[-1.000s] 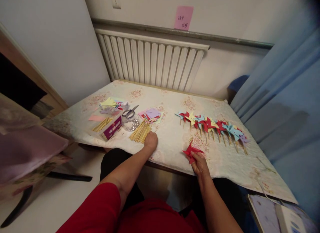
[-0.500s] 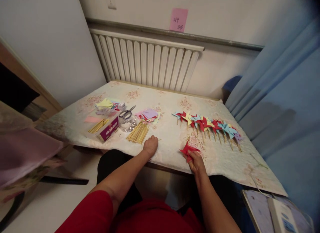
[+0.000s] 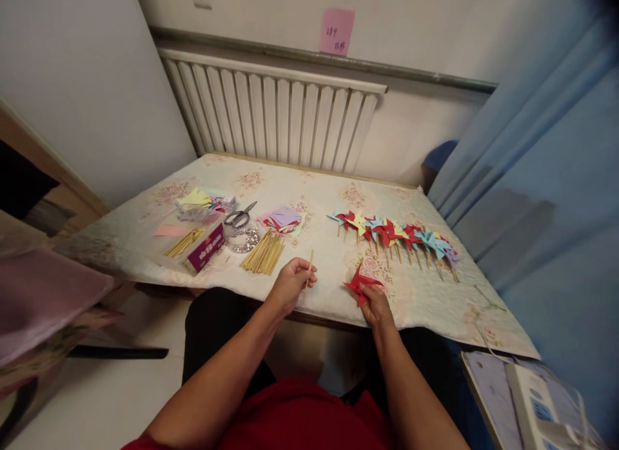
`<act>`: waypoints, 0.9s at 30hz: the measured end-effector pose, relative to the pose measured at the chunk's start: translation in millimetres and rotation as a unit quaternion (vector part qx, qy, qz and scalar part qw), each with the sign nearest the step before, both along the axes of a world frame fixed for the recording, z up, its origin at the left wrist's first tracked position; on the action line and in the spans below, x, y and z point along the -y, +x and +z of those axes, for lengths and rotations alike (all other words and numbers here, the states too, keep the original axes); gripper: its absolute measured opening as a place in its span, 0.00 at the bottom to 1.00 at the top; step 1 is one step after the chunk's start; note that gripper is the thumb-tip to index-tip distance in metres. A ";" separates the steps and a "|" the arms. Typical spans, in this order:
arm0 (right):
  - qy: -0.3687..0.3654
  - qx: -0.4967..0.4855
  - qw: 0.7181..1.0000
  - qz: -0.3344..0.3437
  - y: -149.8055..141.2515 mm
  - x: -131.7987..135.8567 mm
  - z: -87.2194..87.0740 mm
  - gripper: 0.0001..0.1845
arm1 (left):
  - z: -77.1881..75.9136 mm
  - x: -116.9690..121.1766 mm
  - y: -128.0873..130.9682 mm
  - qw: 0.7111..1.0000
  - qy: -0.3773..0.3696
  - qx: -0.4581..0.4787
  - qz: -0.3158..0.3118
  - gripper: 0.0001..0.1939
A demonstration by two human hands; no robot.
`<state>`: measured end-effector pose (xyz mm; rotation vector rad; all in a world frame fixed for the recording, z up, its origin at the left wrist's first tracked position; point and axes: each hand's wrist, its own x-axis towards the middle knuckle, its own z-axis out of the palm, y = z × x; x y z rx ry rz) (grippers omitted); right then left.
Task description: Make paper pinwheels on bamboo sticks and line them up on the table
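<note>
My left hand (image 3: 293, 283) pinches a thin wooden stick (image 3: 310, 264), held nearly upright above the table's front edge. In my right hand (image 3: 377, 303) is a red paper pinwheel (image 3: 359, 282), gripped between thumb and fingers; its centre is too small to make out. A pile of wooden sticks (image 3: 262, 254) lies left of my left hand. Beyond it are a stack of coloured paper (image 3: 283, 219) and a round clear container of small shiny pins (image 3: 243, 238), with scissors (image 3: 240, 215) resting across its rim. Finished pinwheels (image 3: 387, 234) on sticks lie in a row at right.
A box with a purple side (image 3: 203, 251) holds more sticks. Behind it sits a heap of coloured paper pieces (image 3: 200, 202), with a pink strip (image 3: 170, 231) nearby. A radiator (image 3: 275, 111) stands behind the table; a blue curtain (image 3: 541, 179) hangs at right.
My left hand has come away from the stick pile, moving right and turning upward with one stick in its fingers. My right hand still holds the red pinwheel. The view has shifted slightly.
</note>
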<state>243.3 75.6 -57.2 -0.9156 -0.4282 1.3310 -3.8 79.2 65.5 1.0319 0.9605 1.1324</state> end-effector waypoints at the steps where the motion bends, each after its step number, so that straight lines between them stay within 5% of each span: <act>1: 0.000 0.000 1.000 0.001 -0.3 0.2 0.4 0.15 | 7.5 6.2 0.4 0.998 -0.005 0.058 0.004 0.08; 7: -0.002 0.002 1.000 0.001 0.0 0.6 1.6 0.15 | 32.0 25.8 -0.1 0.990 -0.040 0.135 0.023 0.14; 27: -0.010 0.010 1.000 -0.001 1.8 0.9 -1.7 0.15 | 41.4 33.1 1.9 0.987 -0.068 0.131 0.067 0.13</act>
